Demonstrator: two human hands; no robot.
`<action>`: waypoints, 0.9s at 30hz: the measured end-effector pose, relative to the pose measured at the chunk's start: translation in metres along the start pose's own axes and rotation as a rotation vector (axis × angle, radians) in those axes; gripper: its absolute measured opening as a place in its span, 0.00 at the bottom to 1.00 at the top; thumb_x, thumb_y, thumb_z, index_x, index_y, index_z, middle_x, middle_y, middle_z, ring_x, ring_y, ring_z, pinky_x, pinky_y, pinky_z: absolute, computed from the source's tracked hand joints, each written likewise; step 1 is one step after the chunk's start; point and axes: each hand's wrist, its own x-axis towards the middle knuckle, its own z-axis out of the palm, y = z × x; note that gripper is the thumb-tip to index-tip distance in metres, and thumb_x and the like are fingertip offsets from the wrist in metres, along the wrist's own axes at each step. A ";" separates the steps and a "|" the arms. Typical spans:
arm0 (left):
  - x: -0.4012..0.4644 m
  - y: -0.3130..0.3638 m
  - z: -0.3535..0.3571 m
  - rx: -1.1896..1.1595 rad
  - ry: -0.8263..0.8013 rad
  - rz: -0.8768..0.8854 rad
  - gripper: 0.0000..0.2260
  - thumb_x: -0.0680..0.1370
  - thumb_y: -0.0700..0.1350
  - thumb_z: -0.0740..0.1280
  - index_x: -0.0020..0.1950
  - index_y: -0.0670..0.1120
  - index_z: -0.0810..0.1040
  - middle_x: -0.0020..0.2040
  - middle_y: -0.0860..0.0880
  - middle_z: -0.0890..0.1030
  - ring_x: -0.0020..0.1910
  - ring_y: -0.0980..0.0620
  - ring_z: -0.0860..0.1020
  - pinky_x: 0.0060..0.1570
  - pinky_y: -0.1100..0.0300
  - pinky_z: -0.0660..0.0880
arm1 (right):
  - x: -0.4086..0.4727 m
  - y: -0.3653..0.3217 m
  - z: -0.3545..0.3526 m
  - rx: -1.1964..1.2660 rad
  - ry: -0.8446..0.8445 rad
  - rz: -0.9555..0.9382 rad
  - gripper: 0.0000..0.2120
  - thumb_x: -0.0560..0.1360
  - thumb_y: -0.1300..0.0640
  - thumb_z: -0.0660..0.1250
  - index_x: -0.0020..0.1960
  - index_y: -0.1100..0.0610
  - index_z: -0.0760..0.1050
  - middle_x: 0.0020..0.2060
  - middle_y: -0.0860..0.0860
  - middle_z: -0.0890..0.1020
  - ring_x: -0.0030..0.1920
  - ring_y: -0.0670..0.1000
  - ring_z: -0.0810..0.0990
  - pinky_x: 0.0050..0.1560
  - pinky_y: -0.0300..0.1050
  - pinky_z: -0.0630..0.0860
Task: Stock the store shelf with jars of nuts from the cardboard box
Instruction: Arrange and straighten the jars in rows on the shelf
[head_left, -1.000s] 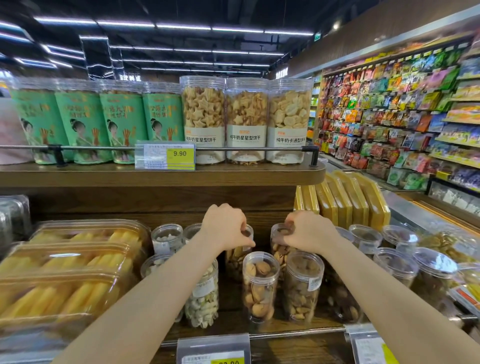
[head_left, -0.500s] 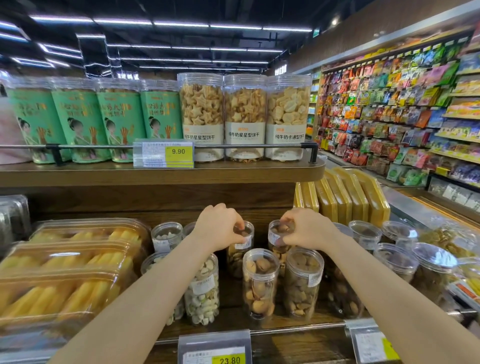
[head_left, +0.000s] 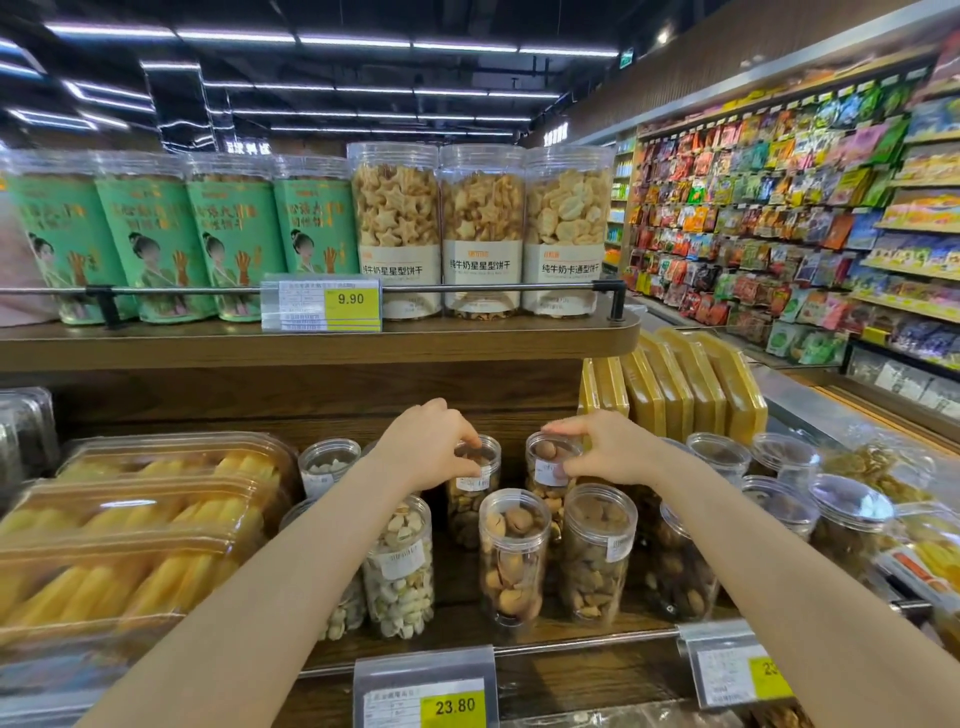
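Clear plastic jars of nuts stand in rows on the lower wooden shelf (head_left: 597, 631). My left hand (head_left: 423, 447) grips the top of a back-row jar of mixed nuts (head_left: 470, 504) with fingertips on its lid. My right hand (head_left: 605, 449) holds the lid rim of the neighbouring back-row jar (head_left: 548, 480). In front of them stand a jar of large brown nuts (head_left: 511, 558), a jar of darker nuts (head_left: 597, 553) and a pistachio jar (head_left: 400, 569). The cardboard box is not in view.
Flat clear trays of yellow snacks (head_left: 130, 530) fill the shelf's left. More lidded jars (head_left: 779, 499) sit at the right, yellow boxes (head_left: 675, 389) behind them. The upper shelf (head_left: 311, 343) overhangs, carrying tall biscuit jars. A rail with price tags (head_left: 423, 699) runs along the front edge.
Both hands have lifted slightly from pressing on the lids to a fingertip grip, so the tops of the two back-row jars show more. The jars stay in place.
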 end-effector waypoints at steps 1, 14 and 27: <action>-0.003 0.002 -0.003 -0.031 0.006 0.006 0.18 0.74 0.55 0.68 0.63 0.55 0.77 0.58 0.49 0.76 0.52 0.52 0.72 0.52 0.58 0.71 | -0.006 -0.004 -0.005 0.056 0.017 -0.008 0.27 0.72 0.53 0.71 0.69 0.50 0.68 0.68 0.49 0.71 0.68 0.49 0.68 0.65 0.42 0.63; -0.065 0.058 0.007 -0.071 0.074 0.116 0.13 0.72 0.55 0.69 0.55 0.55 0.80 0.47 0.53 0.77 0.49 0.54 0.74 0.41 0.62 0.68 | -0.078 -0.007 -0.010 -0.227 -0.067 0.012 0.27 0.66 0.48 0.75 0.63 0.49 0.74 0.55 0.47 0.77 0.53 0.47 0.74 0.53 0.43 0.74; -0.072 0.057 0.003 -0.102 0.077 0.081 0.07 0.73 0.50 0.69 0.51 0.54 0.81 0.48 0.55 0.78 0.52 0.56 0.71 0.49 0.60 0.68 | -0.078 -0.009 -0.009 -0.203 -0.076 0.036 0.22 0.66 0.49 0.75 0.58 0.50 0.76 0.56 0.48 0.77 0.55 0.49 0.74 0.56 0.47 0.73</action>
